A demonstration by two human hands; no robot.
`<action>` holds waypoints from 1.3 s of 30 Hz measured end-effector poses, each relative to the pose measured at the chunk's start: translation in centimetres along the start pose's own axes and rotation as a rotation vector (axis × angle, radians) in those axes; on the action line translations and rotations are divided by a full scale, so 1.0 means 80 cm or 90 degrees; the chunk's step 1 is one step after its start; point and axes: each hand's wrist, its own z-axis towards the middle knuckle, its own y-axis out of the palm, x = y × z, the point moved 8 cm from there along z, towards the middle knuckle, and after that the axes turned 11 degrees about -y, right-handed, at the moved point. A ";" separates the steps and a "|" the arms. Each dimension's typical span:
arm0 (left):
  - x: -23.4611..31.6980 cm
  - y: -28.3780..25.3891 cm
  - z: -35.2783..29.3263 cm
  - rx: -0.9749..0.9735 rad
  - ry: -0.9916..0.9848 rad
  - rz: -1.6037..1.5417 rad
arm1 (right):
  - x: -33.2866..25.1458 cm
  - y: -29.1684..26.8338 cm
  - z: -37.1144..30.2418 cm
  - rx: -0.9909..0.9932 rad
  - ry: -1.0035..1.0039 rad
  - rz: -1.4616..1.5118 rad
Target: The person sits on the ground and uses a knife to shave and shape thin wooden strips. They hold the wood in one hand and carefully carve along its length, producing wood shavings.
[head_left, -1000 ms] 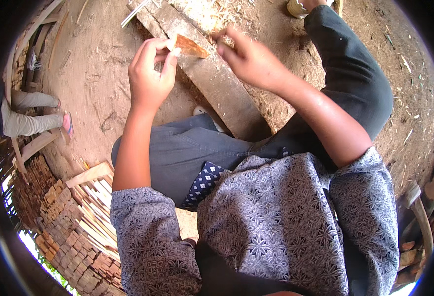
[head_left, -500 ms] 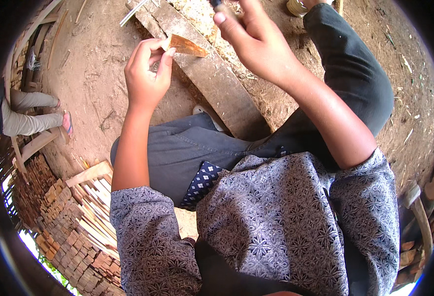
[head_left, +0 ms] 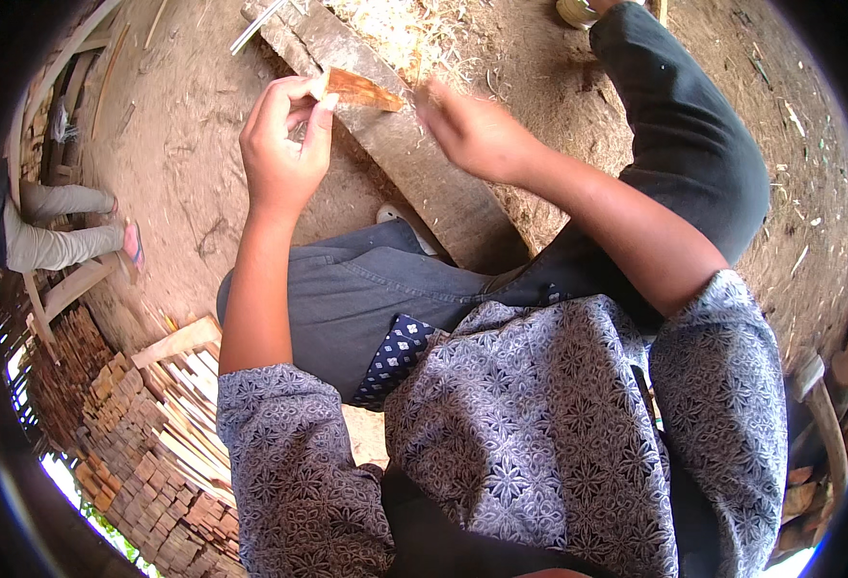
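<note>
Between the thumb and fingers of my left hand [head_left: 289, 135] is the pale end of a small tapered piece of wood [head_left: 361, 91], orange-brown on its face. It is held over a thick grey wooden beam [head_left: 414, 159] lying between my legs; I cannot tell whether its narrow end touches the beam. Close by that narrow end is my right hand [head_left: 472, 135], its fingers curled and blurred by motion. What those fingers hold is hidden.
Pale wood shavings [head_left: 395, 34] lie past the beam, and thin light sticks [head_left: 258, 26] rest at its far end. Stacked wood blocks [head_left: 154, 482] and long strips [head_left: 193, 414] stand at lower left. An axe-like tool [head_left: 821, 414] is at right. Another person's legs [head_left: 63, 241] show at left.
My right hand has come down and nearer to me, beside the narrow end of the wood piece. The dark object seen at its fingers no longer shows. My left hand has barely moved.
</note>
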 end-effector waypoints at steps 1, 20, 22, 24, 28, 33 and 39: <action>-0.002 -0.002 0.000 0.001 -0.003 0.007 | 0.007 0.005 0.000 -0.048 0.018 0.031; 0.065 0.045 -0.047 -0.153 0.005 0.576 | -0.067 -0.051 -0.011 -0.414 0.036 -0.197; 0.068 0.049 -0.048 -0.159 0.024 0.570 | -0.072 -0.050 -0.003 -0.477 0.035 -0.240; 0.073 0.051 -0.045 -0.128 0.072 0.559 | -0.076 -0.046 0.001 -0.534 0.011 -0.282; 0.071 0.046 -0.041 -0.099 0.085 0.530 | -0.080 -0.024 0.012 -0.631 -0.040 -0.356; 0.063 0.040 -0.032 -0.085 0.055 0.529 | -0.067 -0.015 0.013 -0.604 0.023 -0.354; 0.054 0.034 -0.007 -0.071 0.024 0.489 | -0.033 0.012 0.028 -0.590 0.013 -0.353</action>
